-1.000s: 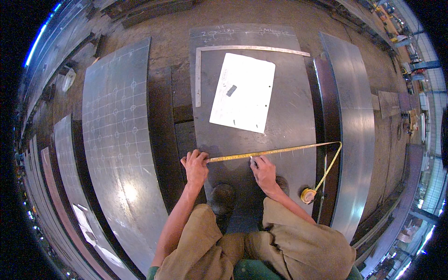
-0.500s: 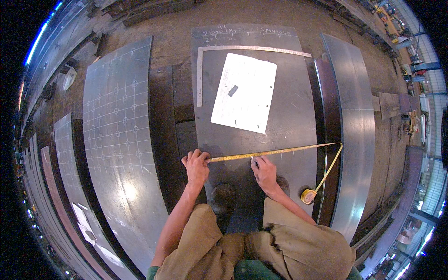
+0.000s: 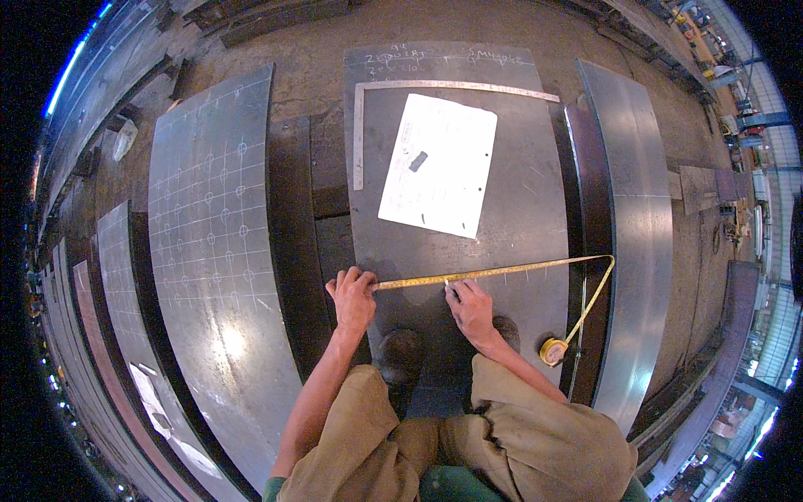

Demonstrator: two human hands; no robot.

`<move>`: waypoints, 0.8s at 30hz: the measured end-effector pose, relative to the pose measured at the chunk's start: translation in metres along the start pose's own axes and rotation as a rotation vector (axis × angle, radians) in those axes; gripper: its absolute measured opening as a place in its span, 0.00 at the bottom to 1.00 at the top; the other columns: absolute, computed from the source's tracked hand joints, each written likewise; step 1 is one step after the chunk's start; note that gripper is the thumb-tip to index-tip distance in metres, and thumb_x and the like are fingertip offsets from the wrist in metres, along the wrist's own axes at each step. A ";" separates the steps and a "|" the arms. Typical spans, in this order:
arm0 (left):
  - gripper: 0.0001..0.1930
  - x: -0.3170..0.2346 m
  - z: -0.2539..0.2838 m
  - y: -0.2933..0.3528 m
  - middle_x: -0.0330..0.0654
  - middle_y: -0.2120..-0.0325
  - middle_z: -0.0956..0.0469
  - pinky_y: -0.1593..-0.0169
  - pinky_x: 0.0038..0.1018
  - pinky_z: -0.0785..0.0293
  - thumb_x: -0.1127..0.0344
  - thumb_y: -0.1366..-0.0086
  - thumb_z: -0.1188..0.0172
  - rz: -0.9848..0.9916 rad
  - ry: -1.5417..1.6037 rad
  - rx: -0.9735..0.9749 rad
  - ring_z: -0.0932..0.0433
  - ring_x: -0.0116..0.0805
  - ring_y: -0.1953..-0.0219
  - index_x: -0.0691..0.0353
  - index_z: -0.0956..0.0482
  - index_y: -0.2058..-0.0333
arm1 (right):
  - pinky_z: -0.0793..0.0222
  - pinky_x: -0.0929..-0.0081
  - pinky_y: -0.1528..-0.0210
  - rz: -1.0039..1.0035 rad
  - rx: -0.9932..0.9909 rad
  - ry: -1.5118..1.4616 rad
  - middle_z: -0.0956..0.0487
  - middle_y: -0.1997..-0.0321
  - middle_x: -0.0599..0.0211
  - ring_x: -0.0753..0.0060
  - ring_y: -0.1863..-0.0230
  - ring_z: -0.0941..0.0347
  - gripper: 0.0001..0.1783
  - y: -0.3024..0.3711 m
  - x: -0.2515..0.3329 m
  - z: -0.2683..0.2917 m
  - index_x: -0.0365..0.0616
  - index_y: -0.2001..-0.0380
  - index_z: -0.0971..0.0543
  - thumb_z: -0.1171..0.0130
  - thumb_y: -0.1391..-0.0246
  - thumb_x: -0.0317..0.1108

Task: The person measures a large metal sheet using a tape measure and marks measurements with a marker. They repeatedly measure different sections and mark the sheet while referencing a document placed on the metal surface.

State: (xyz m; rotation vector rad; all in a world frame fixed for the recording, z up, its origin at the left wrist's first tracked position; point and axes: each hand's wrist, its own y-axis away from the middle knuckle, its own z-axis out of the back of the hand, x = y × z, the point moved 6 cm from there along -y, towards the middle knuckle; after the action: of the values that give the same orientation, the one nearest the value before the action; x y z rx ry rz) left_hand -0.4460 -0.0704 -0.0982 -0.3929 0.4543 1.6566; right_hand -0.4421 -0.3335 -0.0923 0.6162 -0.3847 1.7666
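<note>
A yellow tape measure blade (image 3: 502,271) runs across the dark steel plate (image 3: 519,217). At the plate's left edge, my left hand (image 3: 353,303) pinches the blade's end. My right hand (image 3: 471,309) is closed on a short piece of white chalk (image 3: 447,283), its tip at the blade's lower edge near the plate's middle. Past the right edge the blade bends sharply back toward me to the yellow tape case (image 3: 552,351), which lies by the gap beside the plate. Faint white marks show on the steel near the blade.
A steel square (image 3: 452,85) lies at the plate's far end, around a white paper sheet (image 3: 439,167) with a small dark block (image 3: 418,161) on it. To the left is a plate with a chalked grid (image 3: 209,192); to the right, a long bare plate (image 3: 640,209). Dark gaps separate them.
My right hand has slid slightly left along the blade with the chalk. My left hand, the blade and the case have stayed in place.
</note>
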 end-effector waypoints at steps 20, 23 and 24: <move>0.10 0.005 -0.006 0.001 0.38 0.63 0.25 0.50 0.46 0.38 0.65 0.43 0.34 -0.012 -0.049 0.037 0.28 0.46 0.53 0.51 0.16 0.61 | 0.23 0.50 0.62 -0.030 0.061 0.030 0.22 0.62 0.51 0.43 0.63 0.22 0.09 -0.008 0.003 -0.005 0.42 0.61 0.21 0.41 0.40 0.35; 0.08 0.003 -0.002 0.002 0.36 0.64 0.25 0.49 0.45 0.39 0.68 0.43 0.35 -0.022 -0.040 -0.012 0.27 0.43 0.55 0.51 0.16 0.63 | 0.25 0.51 0.65 -0.069 0.065 0.093 0.22 0.67 0.53 0.43 0.66 0.22 0.07 -0.013 0.010 -0.005 0.41 0.65 0.22 0.40 0.41 0.33; 0.07 0.001 -0.001 0.001 0.35 0.65 0.25 0.49 0.44 0.39 0.70 0.43 0.35 -0.030 -0.031 -0.036 0.27 0.42 0.55 0.51 0.16 0.65 | 0.25 0.50 0.65 -0.065 0.071 0.119 0.22 0.67 0.52 0.42 0.66 0.22 0.07 -0.013 0.011 -0.006 0.41 0.65 0.22 0.40 0.41 0.33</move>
State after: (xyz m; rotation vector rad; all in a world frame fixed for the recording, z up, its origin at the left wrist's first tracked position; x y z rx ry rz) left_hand -0.4475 -0.0698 -0.0996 -0.3989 0.3945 1.6418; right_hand -0.4331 -0.3178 -0.0916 0.5645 -0.2183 1.7513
